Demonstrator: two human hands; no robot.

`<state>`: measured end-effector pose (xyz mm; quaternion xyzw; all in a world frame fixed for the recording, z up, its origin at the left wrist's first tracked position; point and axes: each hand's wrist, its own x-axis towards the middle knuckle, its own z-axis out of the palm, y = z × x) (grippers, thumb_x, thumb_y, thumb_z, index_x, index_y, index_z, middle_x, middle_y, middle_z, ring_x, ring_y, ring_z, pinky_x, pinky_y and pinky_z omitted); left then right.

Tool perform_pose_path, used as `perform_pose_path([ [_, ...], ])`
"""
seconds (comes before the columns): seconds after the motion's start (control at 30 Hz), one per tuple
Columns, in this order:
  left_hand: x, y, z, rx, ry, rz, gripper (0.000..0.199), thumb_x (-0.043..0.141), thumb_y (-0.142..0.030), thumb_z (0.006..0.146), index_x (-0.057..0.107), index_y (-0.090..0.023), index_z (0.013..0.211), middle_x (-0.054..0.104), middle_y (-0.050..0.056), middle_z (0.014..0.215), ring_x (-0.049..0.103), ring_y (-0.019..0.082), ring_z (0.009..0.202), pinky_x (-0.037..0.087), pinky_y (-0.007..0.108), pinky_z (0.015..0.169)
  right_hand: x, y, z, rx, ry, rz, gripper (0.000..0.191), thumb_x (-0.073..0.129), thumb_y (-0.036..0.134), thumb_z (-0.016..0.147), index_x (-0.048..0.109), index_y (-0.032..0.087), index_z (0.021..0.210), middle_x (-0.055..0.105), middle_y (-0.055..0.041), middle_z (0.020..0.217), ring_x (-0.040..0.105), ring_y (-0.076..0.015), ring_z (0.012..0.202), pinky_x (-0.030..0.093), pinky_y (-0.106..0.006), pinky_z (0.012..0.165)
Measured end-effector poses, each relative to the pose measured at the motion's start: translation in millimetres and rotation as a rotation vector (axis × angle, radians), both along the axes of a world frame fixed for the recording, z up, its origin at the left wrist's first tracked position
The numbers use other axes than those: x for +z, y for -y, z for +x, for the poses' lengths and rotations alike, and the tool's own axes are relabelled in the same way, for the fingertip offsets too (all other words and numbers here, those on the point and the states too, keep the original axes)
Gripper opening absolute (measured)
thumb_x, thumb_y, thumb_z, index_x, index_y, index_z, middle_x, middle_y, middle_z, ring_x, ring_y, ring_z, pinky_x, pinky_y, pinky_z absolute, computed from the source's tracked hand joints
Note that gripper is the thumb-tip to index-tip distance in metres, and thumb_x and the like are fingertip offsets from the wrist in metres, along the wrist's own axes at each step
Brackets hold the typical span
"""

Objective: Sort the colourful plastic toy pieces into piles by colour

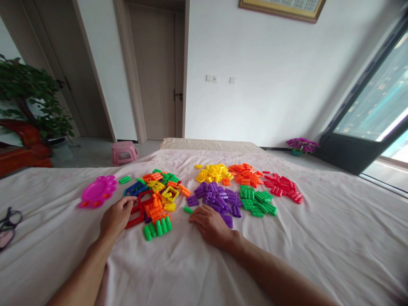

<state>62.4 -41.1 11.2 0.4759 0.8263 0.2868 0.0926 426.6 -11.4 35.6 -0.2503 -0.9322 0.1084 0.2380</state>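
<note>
My left hand [117,214] is at the left edge of a mixed pile, its fingers bent and close together against red square frames [136,217]. What its fingertips hold, if anything, is hidden. Orange bullet-shaped building blocks [155,209], yellow square frames [171,194] and blue frames [134,188] lie mixed in this pile, with green blocks [162,226] at its near side. My right hand [208,223] rests low on the cloth, fingers curled, with a green building block [188,209] at its fingertips. Just beyond that hand spreads a heap of purple blocks [219,196].
Sorted heaps of yellow [214,173], orange [246,174], red [282,185] and green blocks [257,201] lie farther back and right. A pink paw-like tray [97,190] holds some orange pieces at left. Glasses [9,223] lie at the left edge. The tablecloth [165,272] is wrinkled.
</note>
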Motion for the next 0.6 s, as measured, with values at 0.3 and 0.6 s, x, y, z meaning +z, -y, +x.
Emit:
perform_pose_path([
  [0.3, 7.8, 1.3, 5.9, 0.008, -0.012, -0.002, 0.041, 0.041, -0.043, 0.090, 0.071, -0.029, 0.114, 0.076, 0.004, 0.110, 0.069, 0.024, 0.097, 0.047, 0.030, 0.075, -2.9, -1.8, -0.3, 0.002, -0.023, 0.004, 0.024, 0.051, 0.012, 0.094, 0.070, 0.022, 0.104, 0.071, -0.0052, 0.105, 0.061, -0.0191, 0.099, 0.049, -0.033, 0.094],
  [0.6, -2.1, -0.7, -0.6, 0.000, -0.007, 0.014, 0.040, 0.041, -0.043, 0.091, 0.070, -0.030, 0.115, 0.076, 0.003, 0.110, 0.069, 0.022, 0.094, 0.047, 0.029, 0.074, -2.6, -1.9, 0.3, 0.004, -0.021, 0.003, 0.025, 0.051, 0.011, 0.094, 0.070, 0.023, 0.105, 0.071, -0.0049, 0.106, 0.062, -0.0192, 0.100, 0.048, -0.033, 0.094],
])
